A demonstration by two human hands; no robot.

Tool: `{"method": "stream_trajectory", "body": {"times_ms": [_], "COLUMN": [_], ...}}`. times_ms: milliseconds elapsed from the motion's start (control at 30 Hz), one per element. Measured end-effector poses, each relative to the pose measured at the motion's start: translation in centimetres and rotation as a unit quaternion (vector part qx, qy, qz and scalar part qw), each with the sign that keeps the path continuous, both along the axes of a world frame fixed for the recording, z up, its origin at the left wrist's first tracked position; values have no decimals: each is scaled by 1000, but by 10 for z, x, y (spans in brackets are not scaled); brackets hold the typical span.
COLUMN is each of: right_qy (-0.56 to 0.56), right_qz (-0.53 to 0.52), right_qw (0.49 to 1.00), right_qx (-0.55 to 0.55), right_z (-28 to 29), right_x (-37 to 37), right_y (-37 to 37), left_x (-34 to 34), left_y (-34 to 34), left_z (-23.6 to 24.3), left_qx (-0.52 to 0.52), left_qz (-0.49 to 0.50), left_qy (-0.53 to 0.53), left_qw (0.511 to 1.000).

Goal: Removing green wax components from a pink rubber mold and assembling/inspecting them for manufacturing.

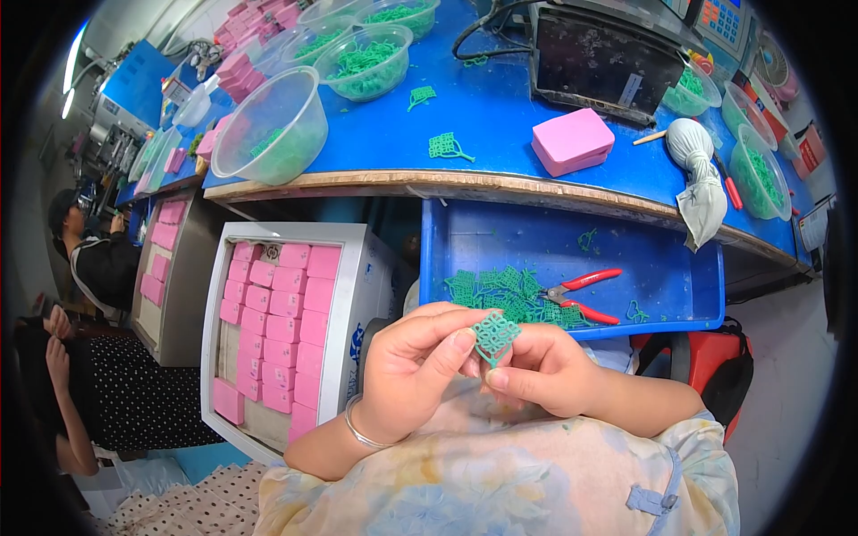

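Note:
My left hand and my right hand meet in front of my lap. Between their thumbs and fingers they hold a small green lattice piece, squarish with open mesh and a thin stem at its lower end. The left thumb and fingers pinch its left edge, while the right ones grip near the stem on the right. Just beyond them, a heap of similar green lattice pieces lies in a blue tray. Red-handled pliers rest on that heap, handles toward the right.
On the blue table stand clear plastic bowls of green pieces, stacked pink blocks, a grey cloth bundle and a dark machine. A white-framed case of pink blocks stands left. Other people sit far left.

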State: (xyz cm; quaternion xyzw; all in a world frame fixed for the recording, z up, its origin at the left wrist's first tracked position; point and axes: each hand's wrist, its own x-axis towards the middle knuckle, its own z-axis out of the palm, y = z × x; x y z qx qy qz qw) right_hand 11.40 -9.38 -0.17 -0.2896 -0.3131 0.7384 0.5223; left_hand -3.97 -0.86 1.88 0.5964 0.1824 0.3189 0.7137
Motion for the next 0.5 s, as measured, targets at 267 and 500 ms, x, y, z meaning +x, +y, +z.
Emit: {"method": "stream_trajectory", "body": {"times_ms": [267,500], "right_qy": [-4,-9], "right_qz": [2,-6], "right_qw": [1000,1000], "right_qx": [3,9], "right_z": [0,-3], "right_x": [0,-1], "right_y": [1,2], "left_x": [0,0], "left_y": [1,-1], "left_z": [-2,-4], "left_qx": [-40,13], "left_qz": [-10,-4], "left_qy": [-8,-7], "left_qw": [999,1000]}}
